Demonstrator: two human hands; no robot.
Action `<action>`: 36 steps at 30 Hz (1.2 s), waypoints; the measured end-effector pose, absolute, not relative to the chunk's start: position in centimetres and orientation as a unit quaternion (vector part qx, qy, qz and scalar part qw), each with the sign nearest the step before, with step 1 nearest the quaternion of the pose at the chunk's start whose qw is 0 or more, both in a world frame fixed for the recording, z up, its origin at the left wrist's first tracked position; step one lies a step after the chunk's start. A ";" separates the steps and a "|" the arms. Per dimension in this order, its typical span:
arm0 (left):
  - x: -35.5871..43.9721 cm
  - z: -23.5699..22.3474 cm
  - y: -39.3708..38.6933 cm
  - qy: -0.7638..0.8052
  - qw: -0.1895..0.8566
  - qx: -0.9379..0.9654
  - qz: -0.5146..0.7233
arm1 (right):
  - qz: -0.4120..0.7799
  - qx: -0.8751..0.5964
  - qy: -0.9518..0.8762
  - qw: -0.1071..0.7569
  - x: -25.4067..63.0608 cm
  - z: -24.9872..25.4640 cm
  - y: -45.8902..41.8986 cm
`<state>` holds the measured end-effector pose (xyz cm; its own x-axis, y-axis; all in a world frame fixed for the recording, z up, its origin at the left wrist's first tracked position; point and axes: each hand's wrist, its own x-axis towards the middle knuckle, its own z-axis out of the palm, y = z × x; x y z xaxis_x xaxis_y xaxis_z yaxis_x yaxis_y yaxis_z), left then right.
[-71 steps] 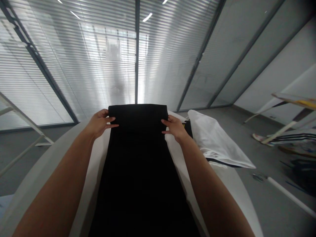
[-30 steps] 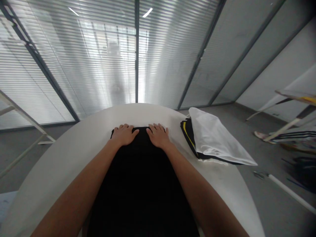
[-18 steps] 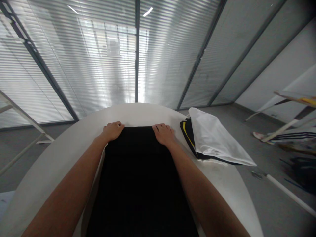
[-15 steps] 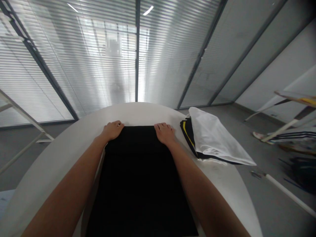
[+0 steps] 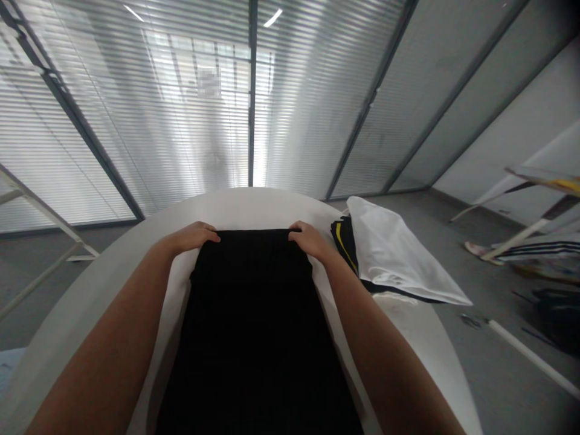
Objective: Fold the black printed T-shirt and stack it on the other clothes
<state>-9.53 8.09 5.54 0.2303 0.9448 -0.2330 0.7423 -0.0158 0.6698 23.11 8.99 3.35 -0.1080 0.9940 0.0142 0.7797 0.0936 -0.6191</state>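
The left hand (image 5: 196, 235) and right hand (image 5: 310, 238) pinch the far corners of the folded black cloth (image 5: 256, 326) on the white table (image 5: 247, 205).

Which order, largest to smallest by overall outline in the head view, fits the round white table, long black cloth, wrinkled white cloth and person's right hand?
Round white table
Black cloth
White cloth
Right hand
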 end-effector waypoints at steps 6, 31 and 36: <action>-9.5 7.0 8.3 0.586 0.262 0.755 0.133 | 0.219 -0.602 -0.722 0.263 23.7 4.0 9.3; -11.5 14.9 2.7 0.612 0.213 0.743 0.164 | 0.298 -0.466 -0.784 0.283 26.1 13.4 3.9; -12.8 17.3 -0.6 0.631 0.259 0.728 0.067 | 0.455 -0.454 -0.754 0.138 27.6 16.4 0.5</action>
